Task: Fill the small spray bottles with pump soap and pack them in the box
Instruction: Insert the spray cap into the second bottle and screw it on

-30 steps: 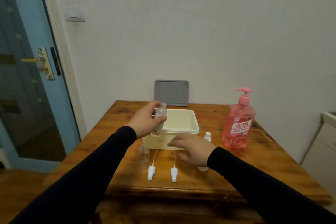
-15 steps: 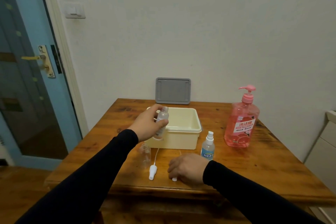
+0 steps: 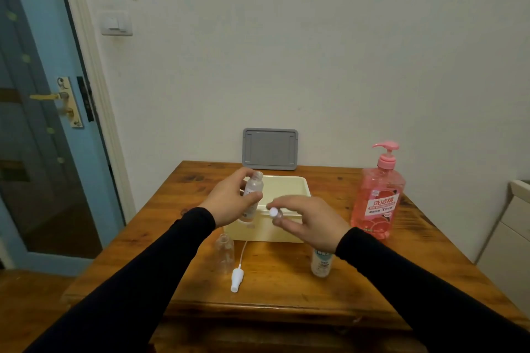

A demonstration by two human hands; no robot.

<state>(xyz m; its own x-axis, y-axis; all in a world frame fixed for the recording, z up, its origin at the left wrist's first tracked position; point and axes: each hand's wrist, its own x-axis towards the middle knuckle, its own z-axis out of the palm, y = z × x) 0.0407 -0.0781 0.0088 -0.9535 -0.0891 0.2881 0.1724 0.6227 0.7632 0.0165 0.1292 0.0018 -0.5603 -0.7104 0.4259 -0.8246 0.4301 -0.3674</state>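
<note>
My left hand (image 3: 229, 202) grips a small clear spray bottle (image 3: 253, 189) without a cap, upright above the near left corner of the cream box (image 3: 298, 183). My right hand (image 3: 307, 222) pinches a white spray cap (image 3: 274, 212), held in the air in front of the box, a short way right of that bottle. A second clear open bottle (image 3: 224, 255) stands on the table near the box. Beside it lies another white spray cap with its tube (image 3: 237, 279). A labelled spray bottle (image 3: 320, 263) stands partly hidden under my right wrist. The pink pump soap bottle (image 3: 378, 197) stands at the right.
A grey lid (image 3: 269, 149) leans against the wall behind the box. The wooden table (image 3: 286, 289) ends close to me. A white cabinet (image 3: 513, 226) stands at the far right and a blue door (image 3: 37, 111) at the left.
My right hand picked a white spray cap off the table and lifted it toward the bottle in my left hand. One cap stays on the table. The left hand barely moved.
</note>
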